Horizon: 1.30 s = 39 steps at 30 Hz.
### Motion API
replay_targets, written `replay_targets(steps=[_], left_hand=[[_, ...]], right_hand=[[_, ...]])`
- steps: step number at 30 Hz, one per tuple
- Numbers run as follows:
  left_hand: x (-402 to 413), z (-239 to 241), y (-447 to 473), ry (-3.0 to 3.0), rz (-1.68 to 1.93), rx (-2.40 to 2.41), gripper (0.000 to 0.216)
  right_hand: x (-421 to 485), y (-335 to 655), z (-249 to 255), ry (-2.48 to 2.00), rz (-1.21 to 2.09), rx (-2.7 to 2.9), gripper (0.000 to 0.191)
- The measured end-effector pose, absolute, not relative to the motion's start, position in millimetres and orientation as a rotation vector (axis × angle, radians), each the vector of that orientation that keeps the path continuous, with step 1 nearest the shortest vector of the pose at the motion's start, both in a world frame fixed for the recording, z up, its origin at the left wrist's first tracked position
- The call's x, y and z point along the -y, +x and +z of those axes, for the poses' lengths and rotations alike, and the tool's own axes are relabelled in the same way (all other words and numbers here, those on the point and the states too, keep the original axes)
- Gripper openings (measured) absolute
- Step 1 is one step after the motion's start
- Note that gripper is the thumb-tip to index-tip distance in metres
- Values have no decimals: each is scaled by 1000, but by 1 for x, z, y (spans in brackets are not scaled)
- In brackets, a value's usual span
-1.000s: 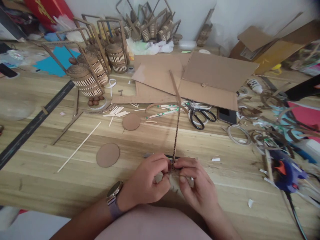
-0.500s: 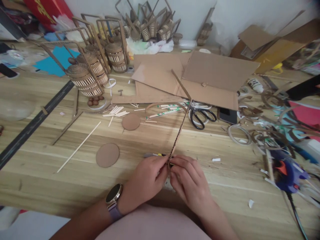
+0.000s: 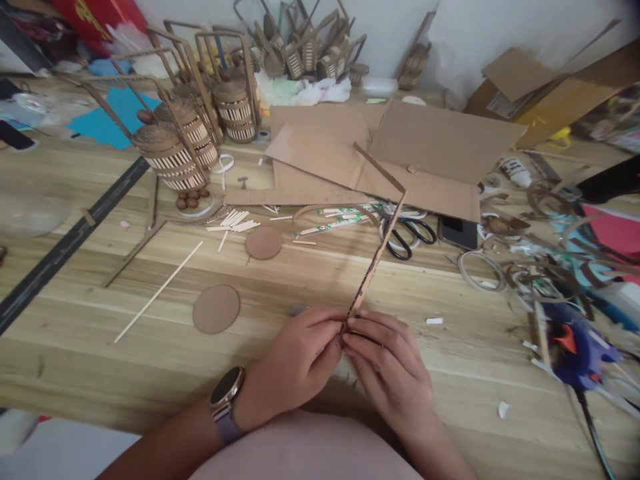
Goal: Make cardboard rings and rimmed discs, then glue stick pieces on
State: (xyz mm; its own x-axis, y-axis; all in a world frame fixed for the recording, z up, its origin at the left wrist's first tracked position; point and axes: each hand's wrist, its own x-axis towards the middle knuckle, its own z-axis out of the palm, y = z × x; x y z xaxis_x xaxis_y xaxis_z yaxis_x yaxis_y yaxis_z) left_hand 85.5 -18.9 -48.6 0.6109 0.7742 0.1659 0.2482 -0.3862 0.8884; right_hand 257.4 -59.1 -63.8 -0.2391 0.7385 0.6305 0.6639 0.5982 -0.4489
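Cardboard strip (image 3: 379,255), narrow and bent, rises from the lower centre of the frame, its lower end hidden between the two hands. It leans up and to the right, passing in front of the scissors (image 3: 403,258), then turns sharply and runs back to the upper left over the cardboard sheets (image 3: 440,143). It seems to be raised off the worktop (image 3: 280,287).

The left hand (image 3: 305,353) grips the strip near its hidden end, fingers curled and pressed together. The right hand (image 3: 397,370) meets it from the other side, fingers pinching the same stretch; just what the thumbs do underneath cannot be told.

For good handling here, both hands would do best to grip close together, as they do, so that the pressure lands on one short stretch and the long free part does not twist. Light, even pinching should suit corrugated card, since a hard squeeze could crush the ridges showing along its edge. The upper bend looks like the weak spot, so it is wise to let it swing free of the scissors and the sheets.
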Motion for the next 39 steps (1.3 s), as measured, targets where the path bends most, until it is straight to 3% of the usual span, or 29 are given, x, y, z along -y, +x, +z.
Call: replay_targets(steps=[10, 17, 22, 39], left_hand=[[20, -52, 87, 2073, 742, -741, 21], [19, -50, 87, 2092, 728, -687, 23], [19, -51, 87, 2009, 696, -781, 13], [24, -56, 89, 1851, 516, -916, 22]], right_hand=[[63, 260, -63, -1152, 258, 1829, 24], [64, 259, -66, -1204, 456, 1578, 16], [63, 258, -64, -1158, 313, 1776, 23], [63, 255, -66, -1279, 27, 1930, 15]])
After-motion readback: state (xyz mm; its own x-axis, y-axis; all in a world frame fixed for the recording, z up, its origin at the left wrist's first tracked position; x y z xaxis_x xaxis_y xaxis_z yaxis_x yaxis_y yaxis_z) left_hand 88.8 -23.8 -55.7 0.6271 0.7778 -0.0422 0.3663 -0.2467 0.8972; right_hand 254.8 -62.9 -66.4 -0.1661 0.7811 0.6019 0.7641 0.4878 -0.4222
